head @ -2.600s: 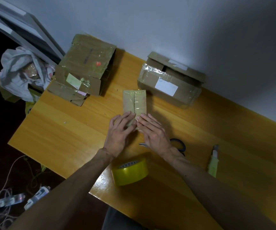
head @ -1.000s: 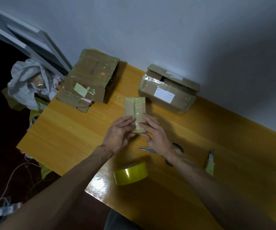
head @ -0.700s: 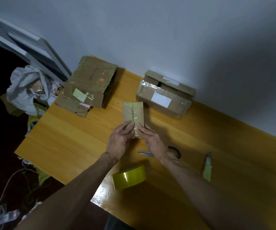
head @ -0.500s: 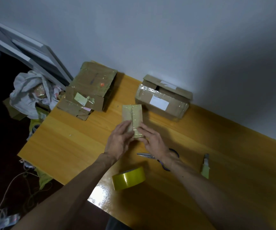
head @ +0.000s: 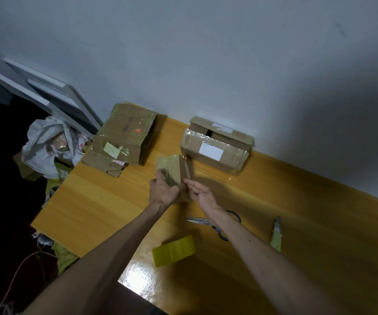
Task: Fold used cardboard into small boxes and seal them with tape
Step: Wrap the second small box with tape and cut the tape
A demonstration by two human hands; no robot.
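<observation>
Small box [head: 174,171], seemingly taped shut, contents unseen, in left hand [head: 162,192].

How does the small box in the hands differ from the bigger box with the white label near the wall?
The small box is clearly smaller than the labelled box. The left hand grips the small box; the labelled box rests untouched on the table by the wall. The labelled box carries a white label; none shows on the small box. Both are brown cardboard with shiny tape.
</observation>
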